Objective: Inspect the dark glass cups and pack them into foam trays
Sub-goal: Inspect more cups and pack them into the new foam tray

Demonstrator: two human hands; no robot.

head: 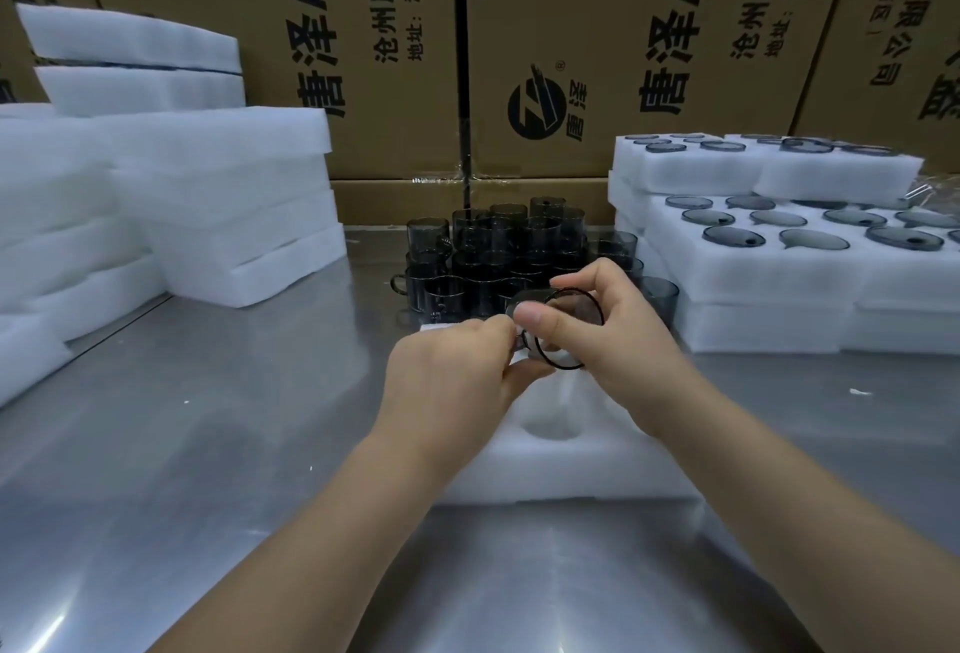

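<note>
Both hands hold one dark glass cup (571, 325) tipped on its side, its round mouth facing me, above a white foam tray (561, 465) on the steel table. My right hand (613, 340) grips the cup's body, thumb across the front. At the cup's left side, where its handle is, my left hand (457, 372) pinches it. A cluster of several dark glass cups (498, 252) stands upright just behind the hands. The tray shows an empty round pocket (550, 426) below the cup; the rest is hidden by my arms.
Stacked foam trays filled with dark cups (779, 247) sit at the right. Piles of plain foam trays (218, 216) stand at the left. Printed cardboard cartons (597, 55) wall off the back. The steel table (208, 444) spreads to the left and near edge.
</note>
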